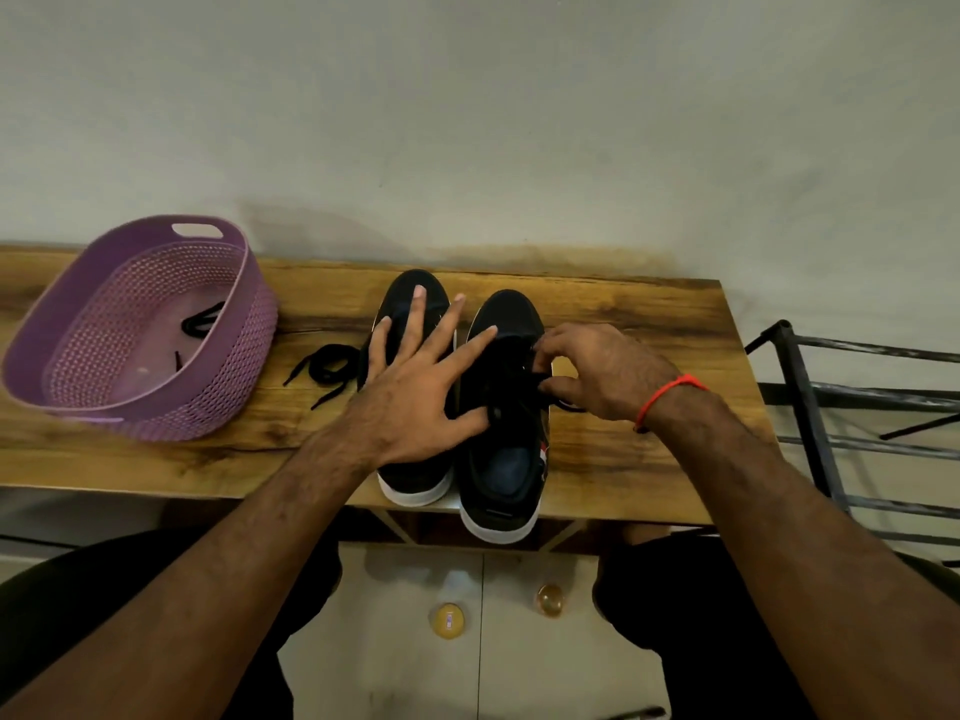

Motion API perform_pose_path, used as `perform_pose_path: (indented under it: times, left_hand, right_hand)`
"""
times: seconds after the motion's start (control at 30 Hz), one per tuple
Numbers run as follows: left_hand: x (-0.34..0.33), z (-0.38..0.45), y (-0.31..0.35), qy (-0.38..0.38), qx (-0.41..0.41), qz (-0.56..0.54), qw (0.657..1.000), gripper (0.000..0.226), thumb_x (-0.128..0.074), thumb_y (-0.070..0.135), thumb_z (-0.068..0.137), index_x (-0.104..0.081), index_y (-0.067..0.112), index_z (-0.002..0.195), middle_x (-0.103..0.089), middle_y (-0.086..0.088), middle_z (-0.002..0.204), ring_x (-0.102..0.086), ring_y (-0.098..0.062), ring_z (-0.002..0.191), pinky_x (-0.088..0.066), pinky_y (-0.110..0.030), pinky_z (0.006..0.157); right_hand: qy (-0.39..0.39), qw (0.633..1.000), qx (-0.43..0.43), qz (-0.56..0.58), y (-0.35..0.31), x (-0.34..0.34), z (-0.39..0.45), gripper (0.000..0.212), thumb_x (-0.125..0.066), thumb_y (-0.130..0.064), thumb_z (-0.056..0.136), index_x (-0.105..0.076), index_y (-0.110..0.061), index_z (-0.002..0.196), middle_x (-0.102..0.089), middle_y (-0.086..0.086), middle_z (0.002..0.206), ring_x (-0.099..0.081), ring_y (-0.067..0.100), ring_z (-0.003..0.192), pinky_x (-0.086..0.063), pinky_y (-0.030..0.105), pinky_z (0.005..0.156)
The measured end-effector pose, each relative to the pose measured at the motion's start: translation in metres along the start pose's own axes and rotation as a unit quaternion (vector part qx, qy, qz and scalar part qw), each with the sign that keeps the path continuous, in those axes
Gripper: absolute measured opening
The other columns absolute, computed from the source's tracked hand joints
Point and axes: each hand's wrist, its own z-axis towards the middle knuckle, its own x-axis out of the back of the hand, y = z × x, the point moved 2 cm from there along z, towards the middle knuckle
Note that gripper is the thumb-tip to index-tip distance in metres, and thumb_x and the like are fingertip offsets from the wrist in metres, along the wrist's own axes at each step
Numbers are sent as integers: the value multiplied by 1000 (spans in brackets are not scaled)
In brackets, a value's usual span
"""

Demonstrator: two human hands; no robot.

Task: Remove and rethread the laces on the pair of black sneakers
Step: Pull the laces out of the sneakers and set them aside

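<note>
Two black sneakers stand side by side on the wooden surface [623, 314], toes toward the far wall, heels at the near edge. The right sneaker [501, 407] appears to be the one in hand: a dark lace [540, 379] is seen at its eyelets, though how many rows are threaded cannot be told against the black upper. The left sneaker [415, 475] is largely covered, so its lacing cannot be judged. A loose lace [324, 368] lies on the surface just left of the sneakers, and another dark lace [200, 319] lies in the purple basket [156, 407] further left. The task is therefore judged to be partway through, with at least one lace off and threading left to do.

The left hand [415, 392] is spread flat, fingers straight, across both sneakers, steadying them. The right hand [597, 374], a red thread [670, 392] at its wrist, is curled over the right sneaker's outer side, its fingertips pinching the lace.
</note>
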Motion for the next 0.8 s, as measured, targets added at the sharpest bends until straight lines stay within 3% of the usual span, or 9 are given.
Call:
perform_pose_path:
  times: [0.13, 0.27, 0.33, 0.5, 0.57, 0.67, 0.8]
  left_hand:
    - [-2, 1, 2, -10, 13, 14, 1000, 104, -35, 77, 71, 6, 40, 160, 34, 3, 163, 45, -27, 142, 14, -63, 118]
    - [-2, -2, 5, -5, 19, 12, 1000, 103, -27, 74, 69, 5, 39, 160, 32, 3, 164, 43, -27, 143, 13, -61, 119]
    - [-2, -2, 4, -5, 20, 3, 1000, 101, -27, 73, 70, 3, 39, 160, 31, 4, 164, 42, -27, 144, 13, -61, 119]
    - [0, -3, 5, -5, 19, -7, 1000, 100, -27, 72, 69, 1, 40, 160, 29, 4, 165, 41, -26, 144, 13, -61, 120]
    - [0, -3, 5, -7, 20, -6, 1000, 101, -27, 72, 69, 3, 39, 160, 30, 4, 165, 41, -26, 144, 12, -61, 119]
    - [1, -4, 7, -6, 24, -3, 1000, 104, -33, 69, 72, 11, 35, 160, 34, 4, 163, 41, -26, 144, 12, -61, 120]
    - [2, -5, 8, -3, 29, -6, 1000, 107, -42, 59, 76, 19, 28, 158, 37, 4, 161, 40, -27, 145, 11, -61, 120]
  right_hand:
    - [-21, 991, -26, 133, 7, 11, -6, 8, -69, -33, 91, -67, -25, 93, -63, -15, 94, -57, 6, 94, -40, 26, 79]
    - [-84, 975, -45, 202, 18, 22, -13, 14, -70, -35, 90, -66, -21, 93, -69, -5, 70, -60, 7, 66, -45, 26, 66]
    - [-86, 976, -47, 195, 23, 28, -18, 14, -69, -32, 90, -69, -20, 96, -69, -3, 72, -60, 8, 68, -44, 24, 65]
    - [-4, 991, -36, 132, 32, 40, -21, 12, -69, -23, 90, -75, -21, 101, -70, -8, 88, -59, 1, 86, -38, 17, 66]
    - [29, 992, -45, 111, 35, 38, -18, 12, -70, -25, 90, -75, -19, 99, -69, -8, 91, -60, 7, 91, -38, 19, 67]
    - [120, 987, -66, 80, 34, 42, -14, 9, -70, -28, 90, -72, -21, 95, -62, -8, 102, -55, 13, 101, -40, 26, 76]
    - [255, 960, -101, 62, 39, 47, -11, 8, -70, -31, 90, -65, -32, 83, -61, -6, 114, -56, 22, 111, -48, 49, 94]
